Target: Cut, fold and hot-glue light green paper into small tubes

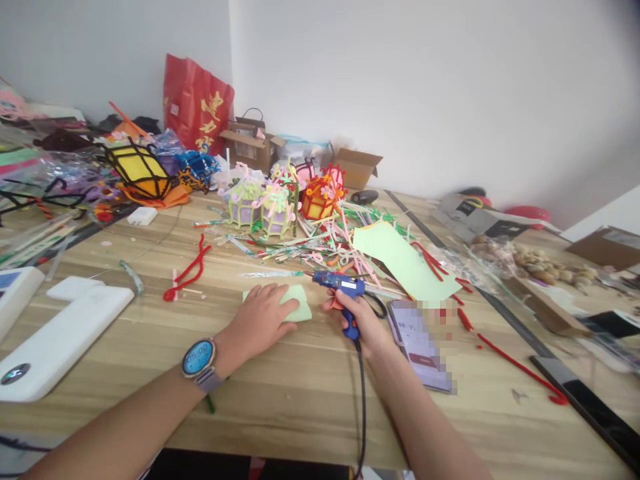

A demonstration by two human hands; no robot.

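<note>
My left hand (pixel 267 312) lies flat over a folded piece of light green paper (pixel 299 305), fingers stretched out, covering much of it. In my right hand (pixel 363 320) is a blue glue gun (pixel 345 285), its nozzle pointing left above the table and its black cord running down to the front edge. A phone (pixel 420 347) showing a timer lies just right of that hand. Behind the glue gun are scattered pipe cleaners and thin sticks (pixel 310 247). A larger light green sheet (pixel 400 257) rests on the right part of this pile.
Several small pipe-cleaner lanterns (pixel 275 210) stand at the back centre. A white device (pixel 70 340) lies at left, near a red pipe cleaner (pixel 190 270). Cardboard boxes (pixel 355 168) and a red bag (pixel 196 107) stand against the wall. A dark flat bar (pixel 590 407) lies at right.
</note>
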